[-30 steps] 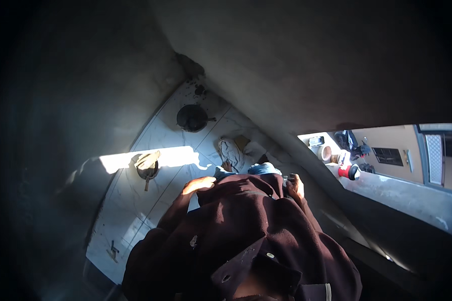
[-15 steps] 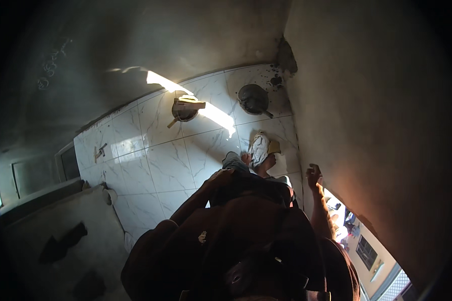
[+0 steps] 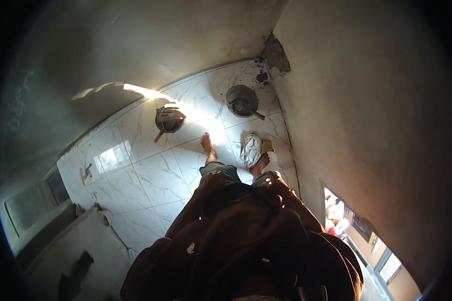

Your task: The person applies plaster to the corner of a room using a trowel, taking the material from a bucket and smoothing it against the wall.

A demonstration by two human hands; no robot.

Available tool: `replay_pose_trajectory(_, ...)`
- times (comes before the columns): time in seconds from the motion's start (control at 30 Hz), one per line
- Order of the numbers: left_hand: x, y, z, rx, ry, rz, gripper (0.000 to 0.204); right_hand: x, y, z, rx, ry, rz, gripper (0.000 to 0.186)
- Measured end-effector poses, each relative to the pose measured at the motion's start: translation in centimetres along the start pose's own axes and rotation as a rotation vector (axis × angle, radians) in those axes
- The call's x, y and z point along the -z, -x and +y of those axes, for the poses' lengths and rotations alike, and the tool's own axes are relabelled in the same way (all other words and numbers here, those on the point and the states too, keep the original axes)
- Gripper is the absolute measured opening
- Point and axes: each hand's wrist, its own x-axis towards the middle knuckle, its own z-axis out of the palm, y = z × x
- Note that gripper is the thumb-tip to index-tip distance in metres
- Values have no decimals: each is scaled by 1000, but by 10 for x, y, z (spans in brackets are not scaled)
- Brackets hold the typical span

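My left hand (image 3: 213,181) rests on the left leg of my grey-blue trousers (image 3: 225,172), its fingers dark in shadow. My right hand (image 3: 275,181) lies against the right trouser leg, partly sunlit, its fingers hard to make out. Nothing shows clearly in either hand. Ahead on the tiles is a dark round pan (image 3: 170,125) with tools in it, one handle sticking out over its rim. Further right stands another dark pan (image 3: 240,96) with grey matter inside and a handle jutting out. A crumpled white bag (image 3: 251,151) lies by my right foot, beside a yellowish flat piece (image 3: 267,146).
White marbled tiles (image 3: 155,178) cover the floor. A small tool (image 3: 86,171) lies on them at the left. Bare plaster walls rise ahead (image 3: 135,45) and on the right (image 3: 356,110). At lower right an opening (image 3: 336,208) shows bright outdoors; a low ledge (image 3: 80,256) stands lower left.
My right hand has come down from beside the right wall to my right leg. My left foot has come into view on the tiles. The view has shifted slightly.
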Motion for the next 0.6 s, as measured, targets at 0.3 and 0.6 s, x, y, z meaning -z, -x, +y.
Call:
replay_pose_trajectory(0.3,93,-13,-27,-102,-165,-243,32,-30,-28,-132,-139,23,-56,70)
replay_pose_trajectory(0.6,78,41,-93,-167,127,-439,28,-15,-35,-162,86,-443,-91,63)
